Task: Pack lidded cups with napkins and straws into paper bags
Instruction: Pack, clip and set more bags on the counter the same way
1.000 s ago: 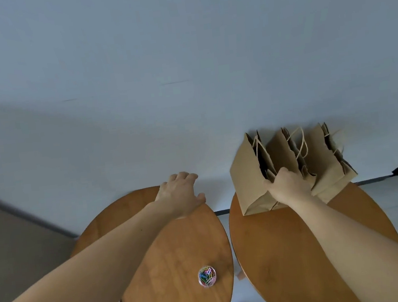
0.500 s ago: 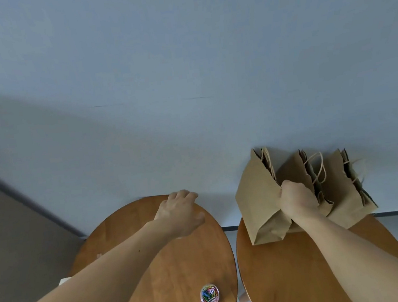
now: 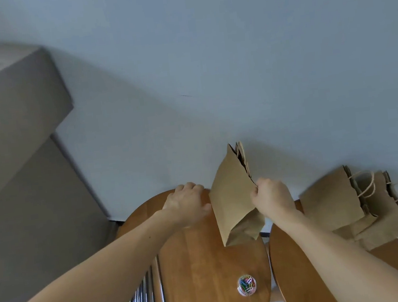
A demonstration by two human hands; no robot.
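Since half a second earlier, the right hand point(image 3: 271, 198) had pulled one paper bag point(image 3: 231, 204) out of the row of three and carried it leftward, from the right table point(image 3: 301, 275) to the centre of the frame. There it stood over the far right part of the left table point(image 3: 202, 274). A pale blue-grey wall point(image 3: 232, 60) filled the upper half of the frame, and a large grey block point(image 3: 21, 171) took up the left side. The two round wooden tables sat side by side along the bottom, a narrow gap between them. The two remaining bags point(image 3: 332, 200) leaned together against the wall at the lower right, on the far edge of the right table, with twisted paper handles showing at their mouths. The carried bag was tilted, mouth up toward the wall and folded bottom down; whether the bottom touched the wood could not be told. The right hand pinched its right edge about halfway up, fingers clenched round the paper. The left hand point(image 3: 187, 205) lay back-up at the far rim of the left table, just left of the bag, fingers loosely bent and grasping nothing. A bundle of wrapped straws point(image 3: 147, 293) lay on the left table at the lower left. A small clear tub of coloured paper clips point(image 3: 246, 285) stood near that table's right edge.
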